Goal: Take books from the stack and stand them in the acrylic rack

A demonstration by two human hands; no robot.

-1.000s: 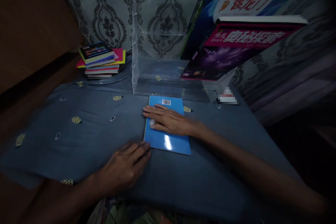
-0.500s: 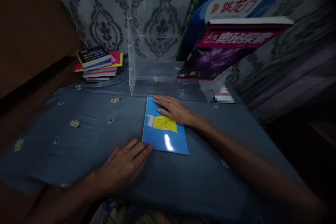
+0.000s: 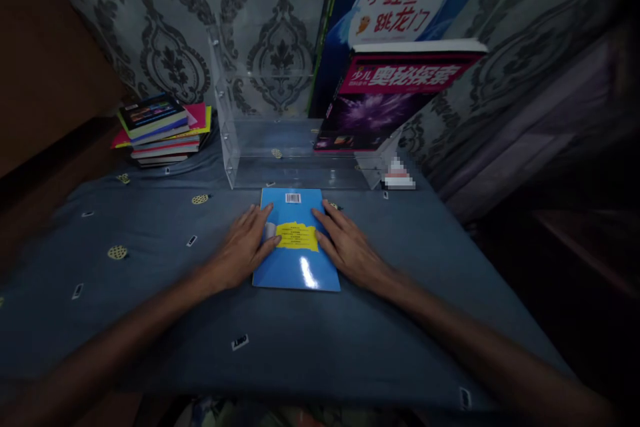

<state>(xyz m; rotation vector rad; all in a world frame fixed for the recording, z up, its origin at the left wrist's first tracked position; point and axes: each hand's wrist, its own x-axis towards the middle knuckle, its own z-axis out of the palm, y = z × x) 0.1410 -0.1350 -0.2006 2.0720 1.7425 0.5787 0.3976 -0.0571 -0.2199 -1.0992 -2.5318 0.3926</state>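
Note:
A thin blue book lies flat on the cloth-covered table, showing a yellow patch of text in the middle and a barcode near its far edge. My left hand rests along the book's left edge, with thumb and fingers stretched onto the cover. On the opposite edge lies my right hand, its fingers spread and partly over the cover. Both hands touch the book without wrapping round it. Just beyond the book's far edge stands a clear acrylic book rack.
The rack's right side holds a purple-black book and a larger blue book behind it. A stack of books sits at the back left. A small blurred-out object stands by the rack's right foot. Patterned wallpaper is behind.
My left hand has moved up from the book's near left corner to its left edge. My right hand has slid off the cover's top to the right edge, uncovering the barcode. The view has shifted.

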